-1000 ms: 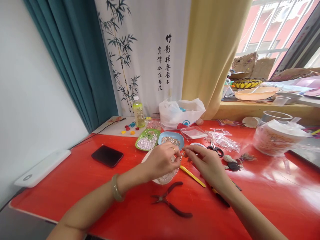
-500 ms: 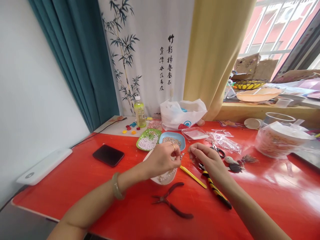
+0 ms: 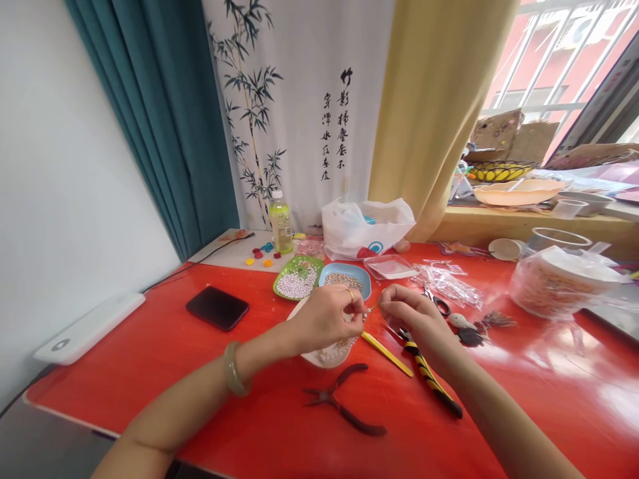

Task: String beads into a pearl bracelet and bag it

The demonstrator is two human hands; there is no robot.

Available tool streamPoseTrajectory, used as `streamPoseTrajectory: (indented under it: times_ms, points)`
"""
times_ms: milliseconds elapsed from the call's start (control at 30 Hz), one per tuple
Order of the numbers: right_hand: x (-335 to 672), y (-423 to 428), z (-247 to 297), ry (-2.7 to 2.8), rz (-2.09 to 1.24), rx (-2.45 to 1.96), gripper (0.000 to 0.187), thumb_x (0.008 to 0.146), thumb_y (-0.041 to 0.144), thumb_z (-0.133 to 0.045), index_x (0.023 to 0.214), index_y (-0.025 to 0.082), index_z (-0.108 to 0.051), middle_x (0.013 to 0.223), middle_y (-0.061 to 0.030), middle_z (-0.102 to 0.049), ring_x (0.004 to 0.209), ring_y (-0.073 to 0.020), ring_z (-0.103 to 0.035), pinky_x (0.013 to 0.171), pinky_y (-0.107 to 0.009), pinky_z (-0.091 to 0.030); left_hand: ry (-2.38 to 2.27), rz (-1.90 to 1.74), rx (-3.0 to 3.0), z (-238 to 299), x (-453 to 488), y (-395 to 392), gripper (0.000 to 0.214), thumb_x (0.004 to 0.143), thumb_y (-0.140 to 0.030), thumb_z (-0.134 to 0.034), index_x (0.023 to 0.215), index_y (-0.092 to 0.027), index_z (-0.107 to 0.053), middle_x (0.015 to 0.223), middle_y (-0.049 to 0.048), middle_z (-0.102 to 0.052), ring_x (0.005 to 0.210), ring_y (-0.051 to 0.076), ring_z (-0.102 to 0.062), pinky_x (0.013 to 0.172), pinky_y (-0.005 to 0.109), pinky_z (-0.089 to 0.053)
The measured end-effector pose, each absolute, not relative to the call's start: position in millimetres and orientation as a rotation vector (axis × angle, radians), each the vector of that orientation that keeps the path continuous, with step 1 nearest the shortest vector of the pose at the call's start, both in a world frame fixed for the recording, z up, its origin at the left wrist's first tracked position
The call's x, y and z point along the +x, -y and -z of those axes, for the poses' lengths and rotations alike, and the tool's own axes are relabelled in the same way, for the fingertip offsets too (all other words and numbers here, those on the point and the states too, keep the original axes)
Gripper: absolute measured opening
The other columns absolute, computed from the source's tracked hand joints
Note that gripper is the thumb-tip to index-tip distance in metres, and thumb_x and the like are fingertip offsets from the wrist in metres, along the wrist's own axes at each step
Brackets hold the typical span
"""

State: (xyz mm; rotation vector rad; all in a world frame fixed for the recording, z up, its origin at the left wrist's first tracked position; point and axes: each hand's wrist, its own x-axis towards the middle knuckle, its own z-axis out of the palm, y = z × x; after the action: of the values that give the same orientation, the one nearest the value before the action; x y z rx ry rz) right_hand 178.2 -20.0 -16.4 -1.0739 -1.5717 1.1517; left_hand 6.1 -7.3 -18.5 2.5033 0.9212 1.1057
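Observation:
My left hand (image 3: 328, 318) and my right hand (image 3: 415, 319) meet over the middle of the red table (image 3: 200, 372), fingertips pinched together on a tiny beaded piece (image 3: 370, 310) between them. My left wrist wears a pale bangle (image 3: 232, 370), and a ring sits on one finger. Under my left hand stands a white dish of small beads (image 3: 327, 352). Behind it are a green dish of pearl beads (image 3: 296, 278) and a blue dish of brownish beads (image 3: 345, 278).
Dark pliers (image 3: 342, 407), a yellow stick (image 3: 387, 354) and yellow-black pliers (image 3: 430, 380) lie near my hands. Scissors (image 3: 438, 303), plastic bags (image 3: 446, 283), a black phone (image 3: 217, 308), a bottle (image 3: 280, 222), a white bag (image 3: 367, 226) and a wrapped container (image 3: 562, 279) stand around.
My right hand has shifted slightly toward my left, uncovering the yellow-black pliers beneath it. Both hands keep pinching the small piece; the view has drifted a little.

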Motion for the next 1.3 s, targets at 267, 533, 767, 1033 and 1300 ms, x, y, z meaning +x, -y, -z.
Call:
streamPoseTrajectory:
  times_ms: [267, 533, 767, 1033, 1300]
  points:
    - [184, 25, 18, 2.164, 0.343, -1.162, 0.014, 0.076, 0.017, -0.046, 0.076, 0.020, -0.059, 0.073, -0.0033, -0.060, 0.066, -0.0158, -0.053, 0.057, -0.026, -0.036, -0.955, -1.054, 2.656, 17, 4, 5, 0.006, 0.068, -0.012, -0.049, 0.067, -0.016, -0.054, 0.065, 0.0013, -0.058, 0.065, 0.013, -0.052, 0.063, 0.025, -0.042]
    - [185, 27, 16, 2.282, 0.583, -1.018, 0.023, 0.082, 0.015, -0.042, 0.071, 0.019, -0.062, 0.065, -0.0049, -0.061, 0.062, -0.0168, -0.051, 0.057, -0.028, -0.038, -0.947, -1.032, 2.687, 18, 4, 3, 0.007, 0.066, -0.010, -0.050, 0.065, -0.016, -0.053, 0.064, 0.0012, -0.059, 0.065, 0.013, -0.052, 0.063, 0.024, -0.042]
    - [178, 29, 18, 1.870, -0.077, -1.153, 0.014, 0.079, 0.021, -0.048, 0.066, 0.019, -0.055, 0.064, -0.0025, -0.057, 0.060, -0.0151, -0.051, 0.058, -0.028, -0.039, -0.930, -1.045, 2.608, 18, 4, 3, 0.006, 0.067, -0.011, -0.051, 0.066, -0.016, -0.055, 0.065, 0.0010, -0.059, 0.064, 0.012, -0.052, 0.062, 0.023, -0.042]
    - [169, 25, 23, 1.227, -1.005, -1.060, 0.016, 0.072, 0.032, -0.059, 0.065, 0.017, -0.055, 0.054, 0.0046, -0.041, 0.048, -0.0083, -0.035, 0.046, -0.022, -0.029, -0.913, -1.032, 2.383, 16, 6, 7, 0.009, 0.064, -0.010, -0.050, 0.065, -0.016, -0.056, 0.065, -0.0001, -0.058, 0.062, 0.011, -0.052, 0.061, 0.023, -0.041]
    - [171, 23, 26, 1.204, -1.036, -1.023, 0.018, 0.070, 0.034, -0.061, 0.064, 0.018, -0.055, 0.054, 0.0051, -0.041, 0.051, -0.0084, -0.035, 0.049, -0.021, -0.029, -0.850, -0.858, 1.671, 11, 5, 5, 0.013, 0.067, -0.018, -0.054, 0.079, -0.014, -0.053, 0.074, 0.0050, -0.063, 0.070, 0.013, -0.058, 0.064, 0.026, -0.045]
